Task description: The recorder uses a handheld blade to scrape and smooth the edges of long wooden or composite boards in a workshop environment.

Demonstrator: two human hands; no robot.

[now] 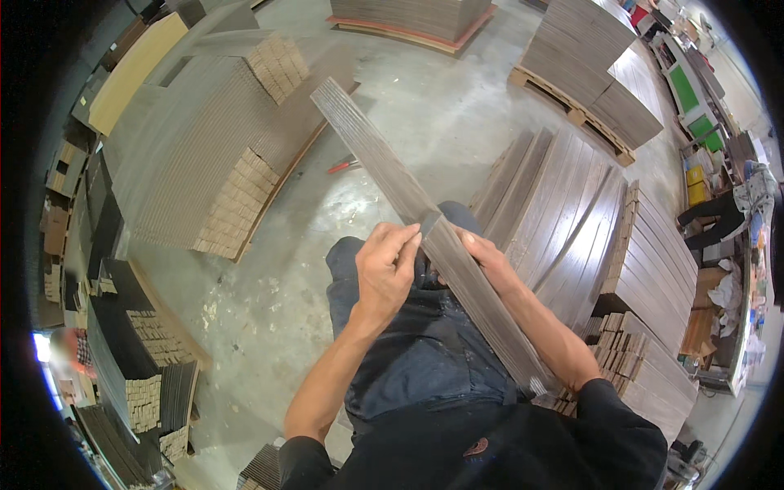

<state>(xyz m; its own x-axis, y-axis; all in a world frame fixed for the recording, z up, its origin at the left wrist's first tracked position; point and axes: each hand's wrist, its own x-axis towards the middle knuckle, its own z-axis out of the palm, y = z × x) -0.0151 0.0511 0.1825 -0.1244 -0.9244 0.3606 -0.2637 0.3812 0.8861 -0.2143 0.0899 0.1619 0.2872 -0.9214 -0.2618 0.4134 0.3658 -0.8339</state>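
Observation:
A long grey wood-grain board (376,162) lies slantwise across my lap, its far end up over the floor and its near end by my right elbow. My right hand (483,255) wraps round the board's right edge near the middle, thumb on top. On the board's left edge, my left hand (387,260) pinches a small dark grey strip (429,222) that lies across the board's face. What the strip is made of cannot be told. Fingers of my right hand under the board are mostly hidden.
A red-handled tool (341,167) lies on the concrete floor ahead. Stacked boards (188,155) stand at the left, more grey boards (563,212) close at my right. Wrapped-looking piles sit on pallets (576,114) farther off. Another person (727,214) is at the right by a workbench.

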